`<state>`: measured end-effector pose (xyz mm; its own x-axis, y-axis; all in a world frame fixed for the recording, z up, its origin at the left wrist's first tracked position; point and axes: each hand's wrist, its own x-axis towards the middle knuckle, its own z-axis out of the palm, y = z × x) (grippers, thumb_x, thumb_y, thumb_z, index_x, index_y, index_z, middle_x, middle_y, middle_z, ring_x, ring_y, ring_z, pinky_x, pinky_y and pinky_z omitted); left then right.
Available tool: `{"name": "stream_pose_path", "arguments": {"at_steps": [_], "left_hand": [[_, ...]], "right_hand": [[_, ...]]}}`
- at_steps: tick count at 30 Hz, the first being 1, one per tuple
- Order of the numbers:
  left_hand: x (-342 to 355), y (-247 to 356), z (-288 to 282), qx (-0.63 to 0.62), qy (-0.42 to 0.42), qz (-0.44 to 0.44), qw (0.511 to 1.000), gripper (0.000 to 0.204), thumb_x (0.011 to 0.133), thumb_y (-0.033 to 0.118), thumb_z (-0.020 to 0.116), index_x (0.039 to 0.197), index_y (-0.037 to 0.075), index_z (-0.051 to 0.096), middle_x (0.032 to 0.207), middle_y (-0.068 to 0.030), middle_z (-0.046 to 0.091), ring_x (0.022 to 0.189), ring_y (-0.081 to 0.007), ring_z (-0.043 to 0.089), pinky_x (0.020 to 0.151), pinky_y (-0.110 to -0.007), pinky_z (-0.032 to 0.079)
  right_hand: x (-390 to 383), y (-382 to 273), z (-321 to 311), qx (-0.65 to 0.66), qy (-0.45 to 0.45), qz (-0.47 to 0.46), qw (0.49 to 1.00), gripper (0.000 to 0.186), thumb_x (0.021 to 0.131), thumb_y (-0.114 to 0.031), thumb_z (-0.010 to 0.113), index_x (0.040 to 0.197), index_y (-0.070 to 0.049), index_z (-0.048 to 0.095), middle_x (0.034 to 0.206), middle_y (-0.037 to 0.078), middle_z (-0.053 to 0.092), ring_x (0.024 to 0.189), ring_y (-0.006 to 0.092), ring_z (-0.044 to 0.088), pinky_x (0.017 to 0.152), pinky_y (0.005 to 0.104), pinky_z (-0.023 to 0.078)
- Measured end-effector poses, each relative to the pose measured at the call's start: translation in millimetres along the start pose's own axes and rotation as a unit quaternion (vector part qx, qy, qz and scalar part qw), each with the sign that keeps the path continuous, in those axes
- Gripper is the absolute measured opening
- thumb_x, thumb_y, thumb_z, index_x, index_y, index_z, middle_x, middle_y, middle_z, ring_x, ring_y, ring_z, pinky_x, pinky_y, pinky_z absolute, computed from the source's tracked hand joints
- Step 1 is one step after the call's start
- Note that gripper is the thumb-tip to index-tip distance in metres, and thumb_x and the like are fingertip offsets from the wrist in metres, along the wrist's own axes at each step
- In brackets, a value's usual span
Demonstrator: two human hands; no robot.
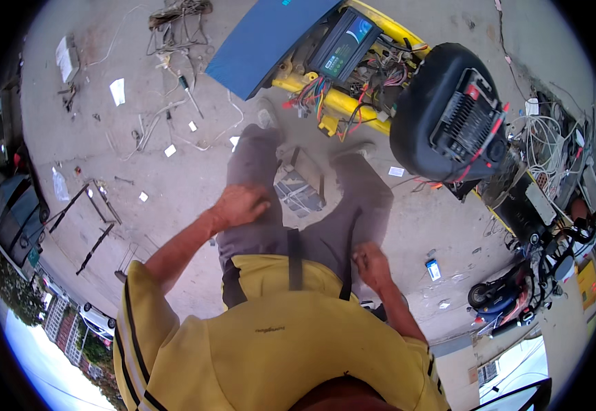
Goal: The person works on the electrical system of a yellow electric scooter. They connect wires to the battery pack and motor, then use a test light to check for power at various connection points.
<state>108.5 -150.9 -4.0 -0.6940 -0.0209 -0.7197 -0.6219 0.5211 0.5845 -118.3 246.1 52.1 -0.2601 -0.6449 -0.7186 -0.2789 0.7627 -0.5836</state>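
My left hand [241, 205] rests on my left thigh, fingers loosely bent and apart, holding nothing visible. My right hand [372, 267] is at my right thigh, fingers curled; whatever they hold is hidden. Between my legs lies a grey strapped block [299, 188]. Beyond my feet stands a yellow vehicle frame [349, 106] with exposed coloured wires, a black battery-like unit [344, 44] and a blue panel [257, 44]. At its right is a black rounded part [421, 116] carrying a finned metal device with red leads.
Loose cables [174, 20], a screwdriver-like tool [188, 89] and paper scraps [117, 91] litter the floor. At right are tangled white wires [544, 140] and a parked scooter [500, 294]. At left are metal bars [92, 250] and parked cars [95, 320].
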Motion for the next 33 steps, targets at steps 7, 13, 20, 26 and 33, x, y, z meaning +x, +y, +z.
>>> {"name": "stream_pose_path", "arguments": {"at_steps": [7, 13, 20, 26, 33], "left_hand": [[90, -111, -23, 0.117, 0.141, 0.221, 0.958, 0.025, 0.090, 0.026, 0.071, 0.104, 0.006, 0.067, 0.101, -0.0128, 0.065, 0.099, -0.0374, 0.064, 0.089, -0.047, 0.052], [133, -148, -13, 0.100, 0.213, 0.298, 0.925, 0.021, 0.080, 0.013, 0.072, 0.100, 0.008, 0.070, 0.086, -0.0093, 0.060, 0.080, -0.0338, 0.061, 0.071, -0.046, 0.050], [155, -146, 6, 0.166, 0.294, 0.341, 0.878, 0.025, 0.071, 0.011, 0.072, 0.096, 0.009, 0.072, 0.081, -0.0059, 0.056, 0.069, -0.0259, 0.054, 0.062, -0.040, 0.043], [176, -146, 30, 0.193, 0.357, 0.380, 0.831, 0.021, 0.074, 0.009, 0.070, 0.094, 0.009, 0.071, 0.077, -0.0050, 0.054, 0.068, -0.0262, 0.051, 0.062, -0.040, 0.038], [184, -139, 37, 0.211, 0.391, 0.393, 0.805, 0.010, 0.080, 0.007, 0.070, 0.090, 0.007, 0.068, 0.078, -0.0076, 0.055, 0.072, -0.0284, 0.055, 0.065, -0.042, 0.040]], "right_hand": [[144, 62, -23, -0.282, -0.011, -0.185, 0.941, 0.048, 0.088, -0.033, 0.072, 0.130, -0.010, 0.067, 0.136, 0.010, 0.063, 0.135, 0.0307, 0.057, 0.127, 0.0559, 0.025], [181, 125, -27, -0.294, 0.030, -0.271, 0.916, 0.049, 0.082, -0.035, 0.072, 0.124, -0.010, 0.070, 0.127, 0.008, 0.068, 0.129, 0.0280, 0.061, 0.123, 0.0583, 0.029], [199, 165, 12, -0.363, 0.151, -0.296, 0.871, 0.045, 0.081, -0.037, 0.070, 0.119, -0.013, 0.074, 0.124, 0.005, 0.070, 0.124, 0.0248, 0.065, 0.121, 0.0571, 0.031], [204, 181, 49, -0.373, 0.226, -0.308, 0.846, 0.043, 0.079, -0.035, 0.070, 0.116, -0.015, 0.074, 0.121, 0.003, 0.071, 0.121, 0.0236, 0.066, 0.120, 0.0572, 0.029], [192, 169, 70, -0.370, 0.300, -0.292, 0.829, 0.033, 0.080, -0.031, 0.072, 0.108, -0.013, 0.072, 0.113, 0.004, 0.069, 0.121, 0.0231, 0.064, 0.118, 0.0547, 0.034]]}}
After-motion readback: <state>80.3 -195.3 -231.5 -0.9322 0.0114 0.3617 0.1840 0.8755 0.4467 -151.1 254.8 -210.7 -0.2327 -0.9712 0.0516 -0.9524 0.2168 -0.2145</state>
